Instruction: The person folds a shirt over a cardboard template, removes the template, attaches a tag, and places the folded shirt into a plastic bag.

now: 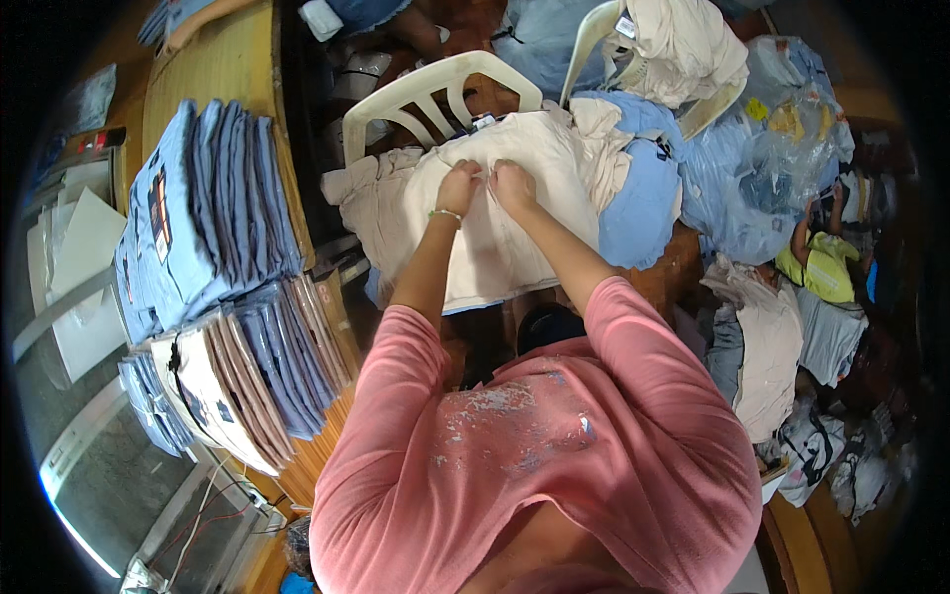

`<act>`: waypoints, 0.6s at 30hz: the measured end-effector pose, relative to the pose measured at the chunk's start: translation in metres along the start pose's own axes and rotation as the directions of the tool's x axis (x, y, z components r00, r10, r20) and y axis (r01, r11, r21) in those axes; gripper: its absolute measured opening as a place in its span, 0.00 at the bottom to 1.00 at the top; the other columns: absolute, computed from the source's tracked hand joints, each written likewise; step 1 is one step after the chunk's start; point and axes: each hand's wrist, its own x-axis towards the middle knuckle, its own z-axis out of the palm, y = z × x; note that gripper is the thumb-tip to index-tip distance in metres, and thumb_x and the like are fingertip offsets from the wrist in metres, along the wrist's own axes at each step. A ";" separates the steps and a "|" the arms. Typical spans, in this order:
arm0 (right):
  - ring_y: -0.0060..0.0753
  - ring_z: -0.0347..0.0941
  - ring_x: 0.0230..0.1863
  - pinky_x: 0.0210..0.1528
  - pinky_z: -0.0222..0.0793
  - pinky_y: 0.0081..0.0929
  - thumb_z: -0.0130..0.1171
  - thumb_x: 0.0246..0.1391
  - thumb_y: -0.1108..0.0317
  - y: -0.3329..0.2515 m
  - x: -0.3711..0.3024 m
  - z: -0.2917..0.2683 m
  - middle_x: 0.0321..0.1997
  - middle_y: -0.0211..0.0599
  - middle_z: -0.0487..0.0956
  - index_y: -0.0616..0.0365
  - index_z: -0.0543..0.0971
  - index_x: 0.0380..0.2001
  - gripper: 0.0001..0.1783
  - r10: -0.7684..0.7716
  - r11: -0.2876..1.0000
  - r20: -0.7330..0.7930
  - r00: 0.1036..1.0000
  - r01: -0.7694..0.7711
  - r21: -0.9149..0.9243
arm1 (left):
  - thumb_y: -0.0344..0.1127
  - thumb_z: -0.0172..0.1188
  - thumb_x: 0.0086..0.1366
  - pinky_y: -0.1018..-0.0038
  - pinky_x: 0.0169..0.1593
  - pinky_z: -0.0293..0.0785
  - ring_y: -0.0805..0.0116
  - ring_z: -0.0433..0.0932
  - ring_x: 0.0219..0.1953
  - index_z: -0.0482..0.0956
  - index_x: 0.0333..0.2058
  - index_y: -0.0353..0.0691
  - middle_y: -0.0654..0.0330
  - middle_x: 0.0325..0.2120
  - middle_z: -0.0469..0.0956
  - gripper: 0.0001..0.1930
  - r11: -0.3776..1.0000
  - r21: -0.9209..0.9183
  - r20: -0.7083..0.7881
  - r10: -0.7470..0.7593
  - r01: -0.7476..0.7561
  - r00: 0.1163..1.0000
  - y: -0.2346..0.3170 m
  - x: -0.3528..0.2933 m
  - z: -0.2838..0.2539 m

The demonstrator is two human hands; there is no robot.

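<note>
A cream garment [524, 247] lies spread over a pile of clothes in front of me, against a white plastic chair [445, 84]. My left hand [459, 188], a band around its wrist, is closed near the garment's upper middle. Close beside it, my right hand [512, 185] is closed too. The fingertips of both hands pinch the cream cloth, with a narrow gap between the hands. What detail of the cloth lies under the fingers is too small to make out. Blue cloth [643, 213] and crumpled beige cloth [594, 148] show around the garment's right side.
To my left, folded blue shirts [208, 198] stand stacked, with plastic-wrapped garments [257, 361] nearer me. A second chair [591, 45] holds beige clothes [683, 49]. Plastic bags [762, 168] bulge at the right. Farther right, a person in a yellow-green top [826, 265] is near more garments.
</note>
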 end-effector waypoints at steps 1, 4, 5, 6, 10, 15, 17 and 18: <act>0.49 0.75 0.33 0.35 0.71 0.40 0.54 0.46 0.64 0.000 -0.001 -0.004 0.31 0.49 0.78 0.58 0.77 0.29 0.10 0.005 0.997 0.028 1.000 -0.007 0.083 | 0.28 0.61 0.52 0.70 0.39 0.73 0.57 0.77 0.35 0.75 0.35 0.37 0.52 0.34 0.78 0.11 0.999 0.035 0.019 0.008 -0.009 1.000 -0.004 -0.001 -0.003; 0.37 0.75 0.30 0.33 0.70 0.31 0.56 0.50 0.66 0.009 -0.001 -0.010 0.30 0.40 0.79 0.61 0.76 0.28 0.08 -0.048 0.882 0.025 0.999 0.030 0.470 | 0.30 0.62 0.54 0.73 0.34 0.72 0.63 0.77 0.28 0.76 0.36 0.39 0.54 0.30 0.79 0.10 0.941 -0.338 0.000 -0.025 0.023 1.000 0.006 0.005 -0.013; 0.32 0.74 0.29 0.32 0.69 0.28 0.57 0.50 0.67 0.011 -0.003 -0.009 0.29 0.37 0.79 0.61 0.75 0.28 0.08 -0.047 0.809 0.015 0.999 0.029 0.587 | 0.31 0.61 0.56 0.75 0.32 0.71 0.67 0.75 0.24 0.77 0.37 0.39 0.56 0.27 0.78 0.09 0.922 -0.386 -0.030 0.028 -0.037 0.999 0.020 0.005 -0.021; 0.28 0.73 0.28 0.32 0.69 0.25 0.58 0.51 0.67 0.011 -0.005 -0.011 0.28 0.34 0.79 0.62 0.75 0.27 0.08 -0.047 0.720 0.004 0.999 0.031 0.693 | 0.31 0.61 0.55 0.73 0.33 0.71 0.63 0.76 0.26 0.77 0.36 0.39 0.55 0.27 0.79 0.10 0.944 -0.319 -0.011 0.089 -0.087 0.996 0.030 0.006 -0.029; 0.23 0.70 0.24 0.31 0.68 0.23 0.62 0.48 0.66 -0.008 -0.021 -0.031 0.22 0.31 0.76 0.61 0.73 0.26 0.10 0.003 0.580 -0.033 0.999 0.026 0.814 | 0.28 0.60 0.54 0.70 0.35 0.72 0.56 0.77 0.30 0.77 0.35 0.37 0.53 0.28 0.78 0.09 0.933 -0.142 -0.024 0.330 -0.330 0.944 0.043 -0.005 -0.056; 0.24 0.67 0.25 0.32 0.66 0.22 0.64 0.47 0.64 -0.022 -0.066 -0.043 0.24 0.31 0.74 0.59 0.71 0.31 0.13 -0.010 0.742 -0.020 1.000 0.021 0.671 | 0.26 0.58 0.56 0.73 0.34 0.72 0.65 0.77 0.28 0.77 0.35 0.36 0.54 0.26 0.77 0.07 0.929 -0.153 -0.073 0.329 -0.336 0.942 0.095 -0.035 -0.113; 0.23 0.68 0.27 0.33 0.65 0.21 0.62 0.48 0.68 -0.040 -0.077 -0.061 0.28 0.31 0.75 0.58 0.71 0.34 0.12 -0.047 0.760 0.065 0.997 -0.007 0.650 | 0.28 0.58 0.57 0.78 0.33 0.71 0.74 0.74 0.27 0.77 0.34 0.35 0.58 0.24 0.76 0.06 0.942 -0.224 -0.102 0.232 -0.250 0.967 0.103 -0.056 -0.143; 0.22 0.68 0.28 0.33 0.65 0.20 0.62 0.48 0.69 -0.053 -0.079 -0.076 0.28 0.31 0.75 0.58 0.71 0.33 0.11 -0.128 0.641 0.103 0.986 0.003 0.767 | 0.28 0.58 0.57 0.78 0.30 0.69 0.75 0.72 0.23 0.77 0.33 0.34 0.59 0.21 0.76 0.06 0.949 -0.251 -0.124 0.165 -0.192 0.978 0.100 -0.066 -0.162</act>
